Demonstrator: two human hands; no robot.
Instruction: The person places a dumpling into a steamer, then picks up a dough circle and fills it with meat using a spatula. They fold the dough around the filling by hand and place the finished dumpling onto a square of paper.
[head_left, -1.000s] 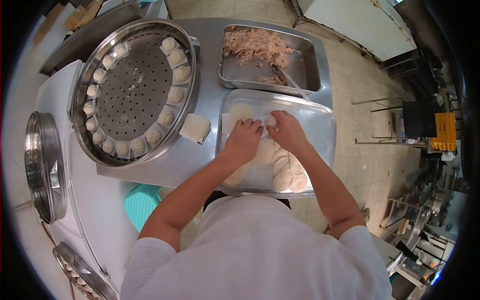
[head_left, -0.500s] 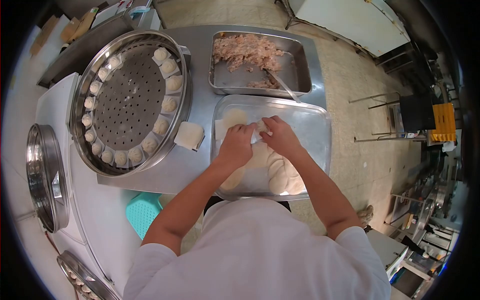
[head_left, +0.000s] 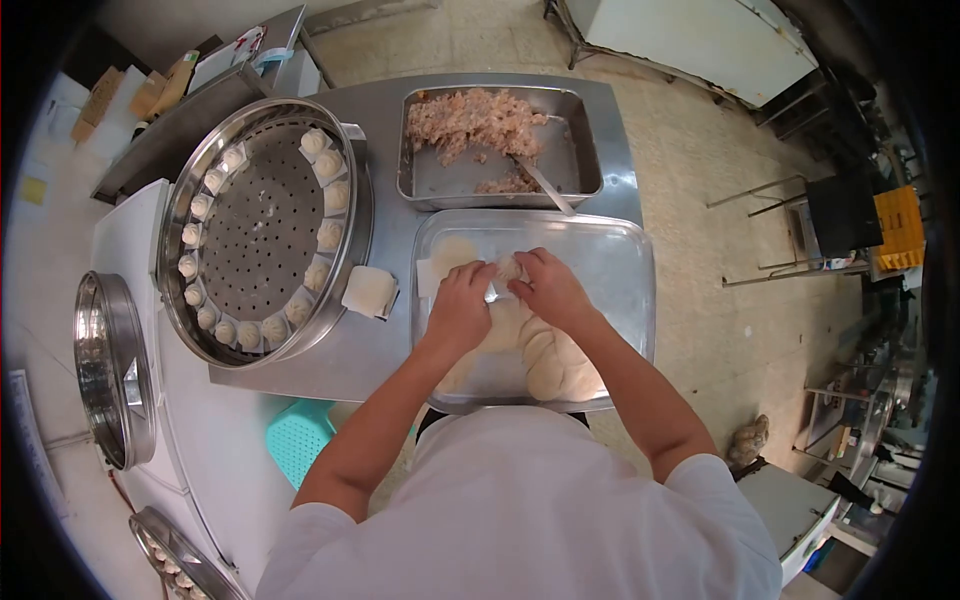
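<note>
Over the shallow metal tray [head_left: 625,300], a small pleated bun [head_left: 508,268] sits between my two hands. My left hand [head_left: 462,308] is closed against the bun's left side, its fingertips partly hiding it. From the right, the fingers and thumb of my right hand [head_left: 553,288] pinch the bun's edge. A white paper square [head_left: 427,278] shows just left of my left hand, beside a flat dough round [head_left: 455,250]. Several more overlapping dough rounds [head_left: 552,365] lie in the tray below my hands.
Beyond the tray stands a deep pan [head_left: 588,165] of minced filling [head_left: 475,122] with a flat-handled utensil [head_left: 545,186]. A perforated steamer [head_left: 265,215] at left has buns on papers around its rim. Stacked paper squares [head_left: 370,292] lie between. A turquoise basket [head_left: 300,437] is below.
The whole view has shifted slightly, with the table appearing lower and a little further left. My fingers have moved slightly around the bun, and more of its top shows.
</note>
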